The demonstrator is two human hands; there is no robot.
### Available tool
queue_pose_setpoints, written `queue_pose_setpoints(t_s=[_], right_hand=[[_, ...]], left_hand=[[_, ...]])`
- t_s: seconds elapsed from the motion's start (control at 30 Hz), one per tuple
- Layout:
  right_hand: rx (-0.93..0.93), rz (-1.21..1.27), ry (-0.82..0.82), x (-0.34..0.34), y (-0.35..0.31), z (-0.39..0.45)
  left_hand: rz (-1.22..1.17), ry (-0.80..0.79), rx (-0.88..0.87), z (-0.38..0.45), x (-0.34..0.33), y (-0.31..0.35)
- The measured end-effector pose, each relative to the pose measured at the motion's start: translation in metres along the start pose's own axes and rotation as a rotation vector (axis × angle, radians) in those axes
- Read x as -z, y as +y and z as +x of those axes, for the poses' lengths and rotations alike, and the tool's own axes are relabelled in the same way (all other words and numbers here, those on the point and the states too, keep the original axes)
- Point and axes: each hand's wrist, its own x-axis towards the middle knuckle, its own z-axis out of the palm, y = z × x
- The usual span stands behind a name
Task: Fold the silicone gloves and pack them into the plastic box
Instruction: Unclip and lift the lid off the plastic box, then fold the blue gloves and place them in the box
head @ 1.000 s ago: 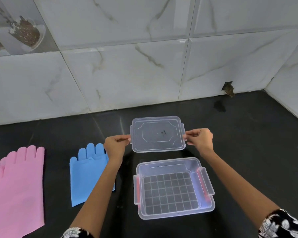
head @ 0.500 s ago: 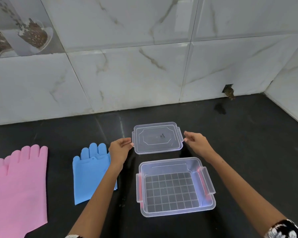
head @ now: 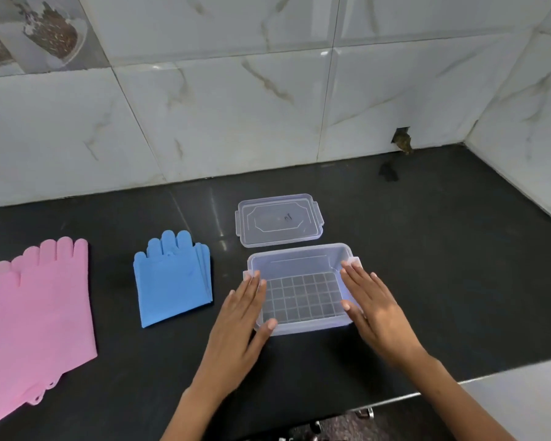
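Observation:
The clear plastic box (head: 299,261) stands open on the black counter, with a grid pattern on its floor and nothing inside. My left hand (head: 239,316) lies flat against its left side, thumb at the front rim. My right hand (head: 376,310) presses the right side the same way, so the box sits clasped between both. Its clear lid (head: 279,219) lies flat on the counter just behind the box, touched by neither hand. A stack of blue silicone gloves (head: 172,281) lies left of the box, and pink silicone gloves (head: 35,313) lie at the far left.
Marble-look wall tiles rise behind the counter and along the right. A small broken hole (head: 401,141) sits low in the back wall. The counter's front edge (head: 452,381) runs at the lower right, close to my right forearm.
Both hands have let go of the lid, which now lies on the counter behind the box. They have come back toward me and settled on the box's two sides.

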Motion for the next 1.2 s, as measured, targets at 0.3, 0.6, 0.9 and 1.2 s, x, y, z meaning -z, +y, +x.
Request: queue_pose_setpoints(t_s=[0.3,0.6,0.9,1.2], right_hand=[[-0.104,-0.057,-0.041,-0.017,0.019,0.025],[-0.083,-0.087,-0.061,-0.016,0.030,0.043],[0.134,-0.012,0.016,-0.011,-0.053,0.078],[0.438,0.052,-0.173,-0.116,-0.189,0.107]], left_hand=[[0.095,-0.022,0.005,0.026,-0.011,-0.004],[0.135,-0.036,0.016,0.046,-0.010,-0.010],[-0.038,0.176,0.164,0.039,0.025,-0.054],[-0.008,0.215,0.392,0.045,0.096,-0.186]])
